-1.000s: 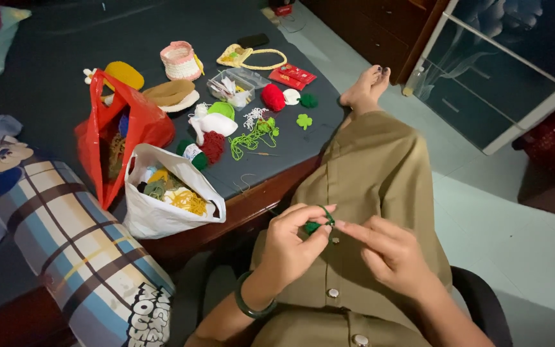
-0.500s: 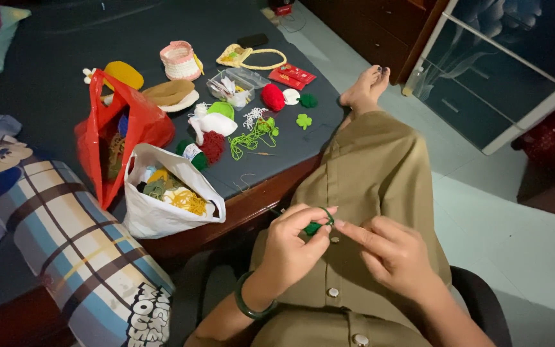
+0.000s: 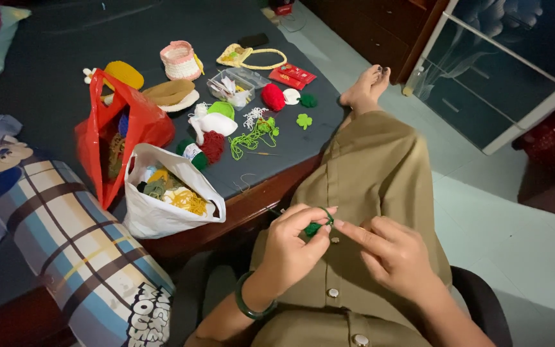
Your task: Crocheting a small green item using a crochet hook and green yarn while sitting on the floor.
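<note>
My left hand [image 3: 290, 247] pinches a small dark green crochet piece [image 3: 313, 228] over my lap, a green bangle on its wrist. My right hand [image 3: 396, 254] is beside it, its fingertips meeting the same piece and a thin green yarn loop at the top. Whether a hook is in the right hand is not visible. Both hands hover above my olive-clothed lap, just off the bed's wooden edge [image 3: 252, 205].
On the dark bed lie a white bag [image 3: 162, 209] and a red bag [image 3: 120, 132] of yarn, green yarn strands [image 3: 255, 135], a red ball [image 3: 273, 96], a green clover piece [image 3: 304, 120], a small clear box [image 3: 229, 87]. A plaid bolster [image 3: 78, 250] lies left. My bare foot [image 3: 364, 87] rests on the bed corner.
</note>
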